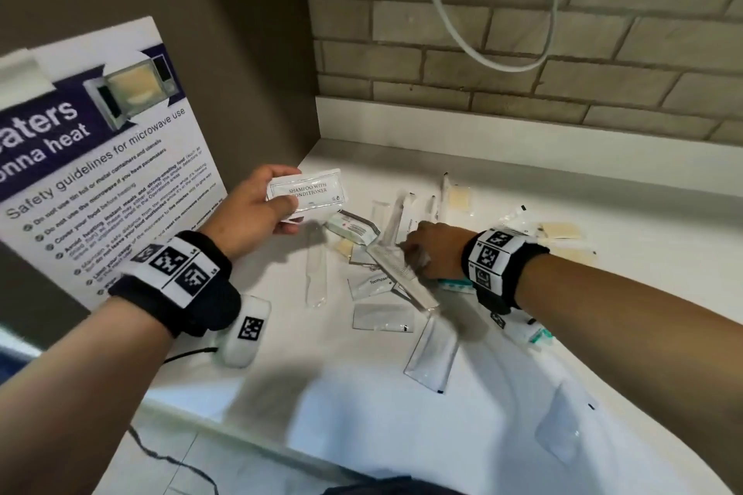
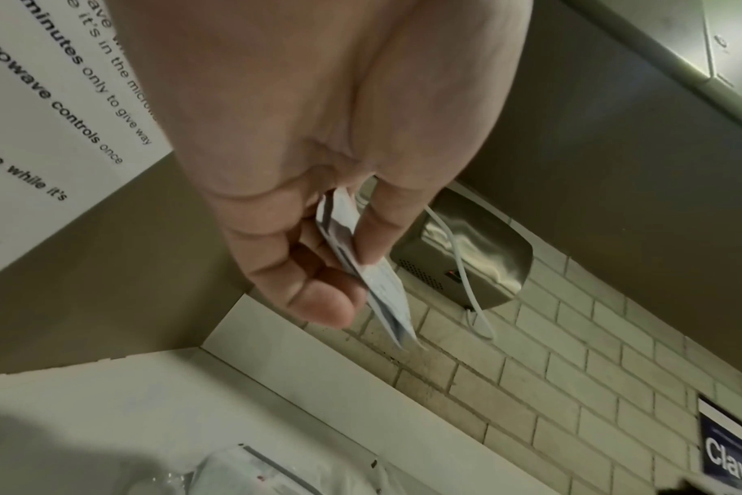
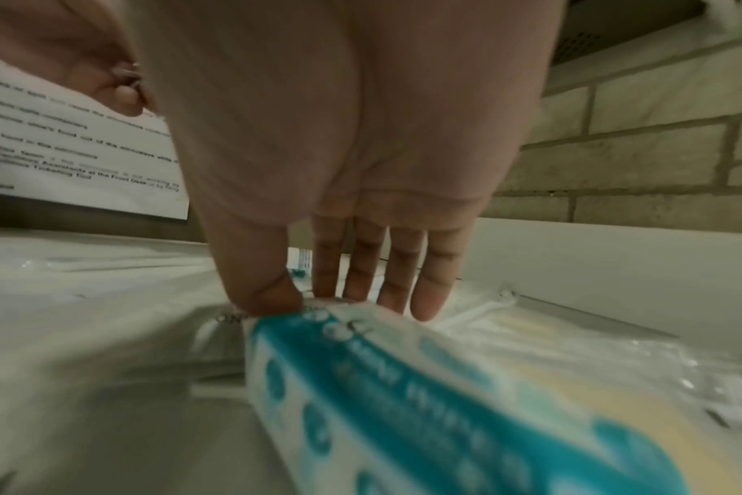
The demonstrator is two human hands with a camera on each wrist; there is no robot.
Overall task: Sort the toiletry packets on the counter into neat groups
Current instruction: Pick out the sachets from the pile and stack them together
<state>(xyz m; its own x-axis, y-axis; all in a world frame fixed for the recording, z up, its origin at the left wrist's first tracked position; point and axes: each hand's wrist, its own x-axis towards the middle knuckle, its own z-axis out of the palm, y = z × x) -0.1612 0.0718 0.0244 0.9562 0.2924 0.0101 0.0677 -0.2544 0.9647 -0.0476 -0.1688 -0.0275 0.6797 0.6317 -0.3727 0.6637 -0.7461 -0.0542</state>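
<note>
Many small toiletry packets lie jumbled on the white counter (image 1: 522, 181). My left hand (image 1: 281, 209) is raised at the left of the pile. It pinches flat white shampoo-with-conditioner packets (image 1: 311, 191) between thumb and fingers; the left wrist view shows the packets (image 2: 382, 288) edge-on. My right hand (image 1: 414, 249) reaches down into the middle of the pile. Its thumb and forefinger pinch the end of a teal-and-white packet (image 3: 403, 385), which runs back under the palm. A long clear wrapper (image 1: 402, 273) lies right beside that hand.
A microwave safety poster (image 1: 100, 157) leans at the left. A white tagged device (image 1: 245, 330) with a black cable lies near the counter's front left. Cream soap packets (image 1: 559, 231) sit at the right. A brick wall (image 1: 522, 64) with a steel dryer and white cord rises behind.
</note>
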